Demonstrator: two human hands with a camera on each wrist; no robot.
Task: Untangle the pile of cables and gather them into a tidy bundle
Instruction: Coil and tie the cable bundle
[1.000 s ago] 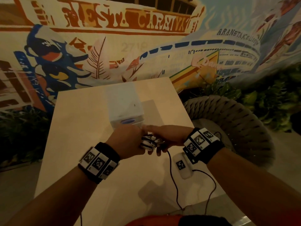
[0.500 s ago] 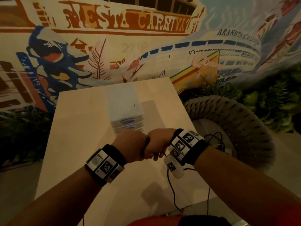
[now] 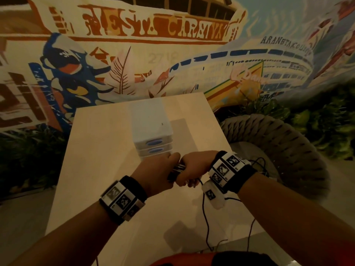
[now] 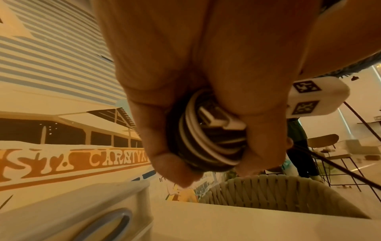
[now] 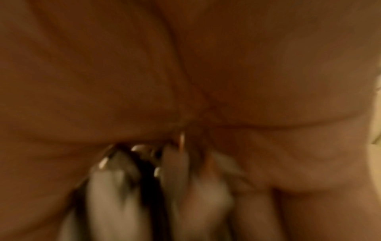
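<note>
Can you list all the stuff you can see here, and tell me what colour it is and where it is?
cable bundle: one, black and white coils, held between both hands
drawer box: one, white with blue handles, on the table behind the hands
table: one, pale wood, under the hands
woven chair: one, grey, right of the table
mural: one, orange, blue and cream, on the wall behind
left hand: grip curled round the bundle
right hand: grip curled round the bundle
</note>
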